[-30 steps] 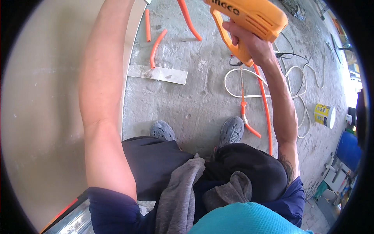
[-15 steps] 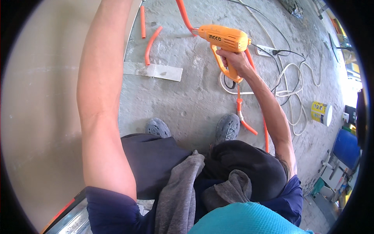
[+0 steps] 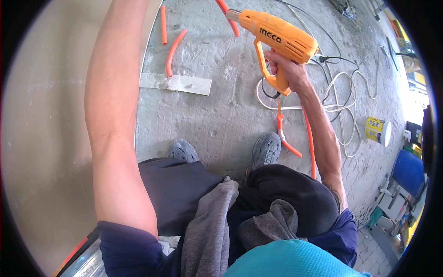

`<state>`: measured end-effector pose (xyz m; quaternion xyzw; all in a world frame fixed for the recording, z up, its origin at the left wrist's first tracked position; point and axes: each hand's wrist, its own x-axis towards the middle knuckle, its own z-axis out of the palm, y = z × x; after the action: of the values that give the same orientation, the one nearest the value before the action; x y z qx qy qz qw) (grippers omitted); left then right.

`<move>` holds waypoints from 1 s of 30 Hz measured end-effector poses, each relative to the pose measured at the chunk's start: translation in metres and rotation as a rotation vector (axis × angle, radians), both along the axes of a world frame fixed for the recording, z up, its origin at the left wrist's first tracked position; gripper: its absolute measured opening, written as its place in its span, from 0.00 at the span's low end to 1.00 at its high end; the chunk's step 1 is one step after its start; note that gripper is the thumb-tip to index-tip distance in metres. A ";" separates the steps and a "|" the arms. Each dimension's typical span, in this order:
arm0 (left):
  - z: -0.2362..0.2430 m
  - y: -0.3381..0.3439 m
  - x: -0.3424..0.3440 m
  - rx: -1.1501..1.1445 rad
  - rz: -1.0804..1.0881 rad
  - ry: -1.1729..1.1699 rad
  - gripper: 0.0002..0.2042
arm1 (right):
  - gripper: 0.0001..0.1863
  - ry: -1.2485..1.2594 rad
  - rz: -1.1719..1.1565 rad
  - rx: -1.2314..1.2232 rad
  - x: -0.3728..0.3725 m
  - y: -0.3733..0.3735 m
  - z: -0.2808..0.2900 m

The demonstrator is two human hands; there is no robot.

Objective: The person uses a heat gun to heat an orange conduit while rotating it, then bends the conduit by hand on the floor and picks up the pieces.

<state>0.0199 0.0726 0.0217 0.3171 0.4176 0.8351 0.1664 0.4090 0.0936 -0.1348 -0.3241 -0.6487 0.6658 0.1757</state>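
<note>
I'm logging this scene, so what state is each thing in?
Heat gun, held; on or off unclear
Right hand, closed around the heat gun
Left hand, out of view
Leftmost orange tube, straight
Orange tube beside it, curved
White strip, lying flat
White cord, loosely looped
Grey clogs, worn

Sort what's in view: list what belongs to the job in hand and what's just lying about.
Seemingly part of the job:
orange heat gun, held in the right grip
orange pipe at its nozzle, contact unclear

Seemingly just lying about:
short straight orange piece
short curved orange piece
pale flat strip
yellow-and-white bucket
</note>
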 end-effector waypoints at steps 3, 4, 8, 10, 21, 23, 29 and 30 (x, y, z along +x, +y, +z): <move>-0.006 -0.002 0.008 -0.145 0.085 -0.094 0.17 | 0.07 -0.010 -0.007 0.008 0.004 0.003 0.000; -0.009 -0.002 0.008 -0.122 0.065 -0.114 0.17 | 0.07 -0.045 -0.020 -0.001 0.005 0.005 -0.005; -0.015 -0.005 -0.001 -0.021 -0.070 -0.125 0.15 | 0.07 -0.130 -0.050 -0.034 0.007 0.005 -0.026; -0.015 -0.005 -0.002 -0.007 -0.088 -0.106 0.14 | 0.07 -0.114 -0.046 -0.041 0.009 0.007 -0.036; -0.015 -0.010 0.014 0.074 -0.149 -0.016 0.14 | 0.07 -0.086 -0.054 0.021 0.003 0.020 -0.029; -0.012 -0.008 0.020 0.066 -0.082 0.060 0.17 | 0.07 -0.063 -0.074 0.033 -0.001 0.017 -0.013; 0.002 -0.006 0.039 0.025 0.037 0.180 0.21 | 0.08 0.031 -0.089 0.023 -0.004 0.017 0.004; 0.005 -0.006 0.045 0.024 0.033 0.176 0.21 | 0.08 0.005 -0.074 -0.011 -0.002 0.021 -0.002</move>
<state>0.0644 0.0668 0.0264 0.3841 0.4257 0.8117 0.1115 0.4066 0.1148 -0.1373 -0.3472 -0.6320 0.6633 0.2000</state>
